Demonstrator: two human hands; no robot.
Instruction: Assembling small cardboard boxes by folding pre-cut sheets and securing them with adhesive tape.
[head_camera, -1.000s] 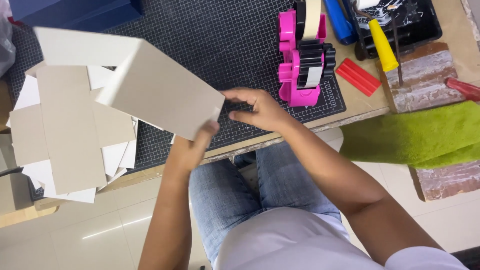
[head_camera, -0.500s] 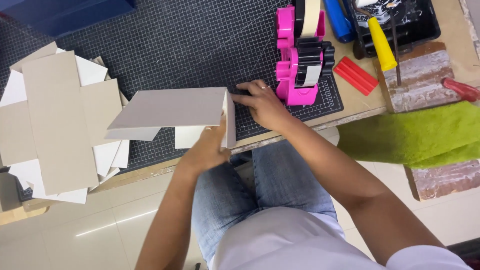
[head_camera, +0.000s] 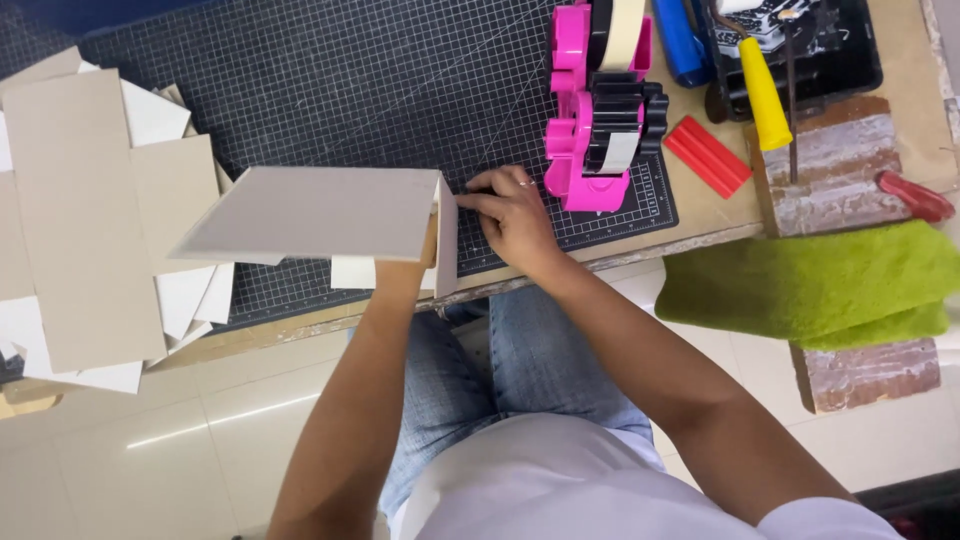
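A grey cardboard box (head_camera: 315, 212), partly folded, is held level over the front edge of the black gridded cutting mat (head_camera: 350, 90). My left hand (head_camera: 429, 244) is mostly hidden beneath the box's right end and supports it from below. My right hand (head_camera: 512, 212) rests on the mat just right of the box, its fingertips pinching the upright end flap (head_camera: 446, 235). A ring shows on one finger.
A pile of flat cardboard blanks (head_camera: 80, 220) lies at the left. A pink tape dispenser (head_camera: 590, 110) stands just beyond my right hand. Further right are a red block (head_camera: 707, 155), a yellow-handled tool (head_camera: 763, 95), a black tray (head_camera: 810, 55) and a green towel (head_camera: 810, 285).
The box has swung from a steep tilt to lying level and moved right. My right hand has shifted from under the box to its right end flap.
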